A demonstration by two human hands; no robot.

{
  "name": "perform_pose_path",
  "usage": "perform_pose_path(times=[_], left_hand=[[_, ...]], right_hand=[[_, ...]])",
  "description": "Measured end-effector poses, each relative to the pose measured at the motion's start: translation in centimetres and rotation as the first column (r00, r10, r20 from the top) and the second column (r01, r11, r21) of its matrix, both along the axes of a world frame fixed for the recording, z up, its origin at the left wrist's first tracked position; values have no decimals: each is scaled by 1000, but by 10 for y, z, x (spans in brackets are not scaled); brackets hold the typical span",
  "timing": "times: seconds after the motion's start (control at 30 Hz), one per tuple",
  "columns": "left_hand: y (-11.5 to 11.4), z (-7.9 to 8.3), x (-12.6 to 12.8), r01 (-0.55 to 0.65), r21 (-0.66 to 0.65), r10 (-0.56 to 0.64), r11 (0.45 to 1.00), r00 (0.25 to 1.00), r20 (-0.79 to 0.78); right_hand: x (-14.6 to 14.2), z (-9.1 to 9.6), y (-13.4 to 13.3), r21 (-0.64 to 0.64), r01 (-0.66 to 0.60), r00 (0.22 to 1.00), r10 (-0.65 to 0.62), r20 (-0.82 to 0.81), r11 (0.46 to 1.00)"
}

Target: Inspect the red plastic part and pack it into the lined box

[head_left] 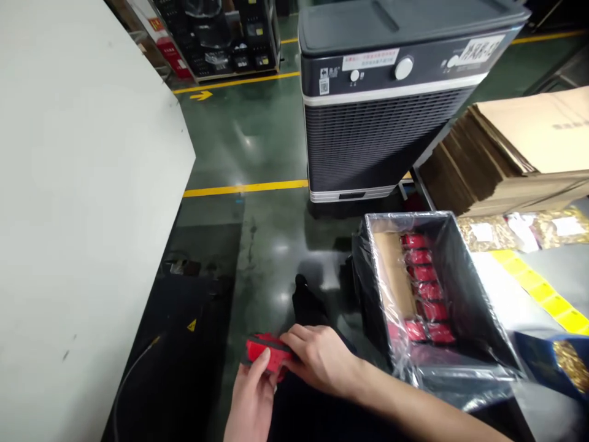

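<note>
Both my hands hold one small red and black part [263, 351] low in the middle of the view. My left hand [251, 399] grips it from below, thumb up against its near edge. My right hand [319, 359] closes over its right end with fingers curled. To the right stands a carton lined with a clear plastic bag [453, 270]; a row of several similar red parts [426, 288] lies inside along a cardboard divider [396, 273].
A large grey-white panel [78, 196] fills the left. A dark air cooler unit [391, 92] stands ahead on the green floor with yellow lines. Flattened cardboard boxes [529, 147] are stacked at the right, with yellow labels [545, 291] and bags of small brass parts [564, 224].
</note>
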State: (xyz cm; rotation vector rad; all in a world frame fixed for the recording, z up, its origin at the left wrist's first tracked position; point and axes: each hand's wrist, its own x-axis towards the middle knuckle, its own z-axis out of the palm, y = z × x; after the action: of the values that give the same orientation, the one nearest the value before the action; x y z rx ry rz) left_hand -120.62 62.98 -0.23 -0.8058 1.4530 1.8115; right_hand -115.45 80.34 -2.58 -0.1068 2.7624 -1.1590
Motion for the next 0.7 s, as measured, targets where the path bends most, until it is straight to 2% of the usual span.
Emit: perform_pose_path(times=[0.1,0.23,0.33,0.47,0.57,0.7], left_hand=[[17,-1,-68,77,-1,-77,997,996,-44],[49,3,-154,138,-23,-139,990,988,-73],[69,0,-203,131,-54,-134,990,990,-53],[93,-12,-255,218,-18,-219,976,975,-49],[111,-18,-294,343,64,-337,937,938,-86],[137,-19,-355,534,150,-496,832,837,-230]], right_hand=[[-63,-3,13,15,22,1000,-22,-10,1000],[-132,7,40,1,121,993,-121,-4,993],[-173,14,54,30,220,972,-222,72,975],[-215,14,72,49,329,921,-332,206,943],[-239,13,86,3,433,878,-422,225,902],[-272,15,103,-49,606,785,-586,203,794]])
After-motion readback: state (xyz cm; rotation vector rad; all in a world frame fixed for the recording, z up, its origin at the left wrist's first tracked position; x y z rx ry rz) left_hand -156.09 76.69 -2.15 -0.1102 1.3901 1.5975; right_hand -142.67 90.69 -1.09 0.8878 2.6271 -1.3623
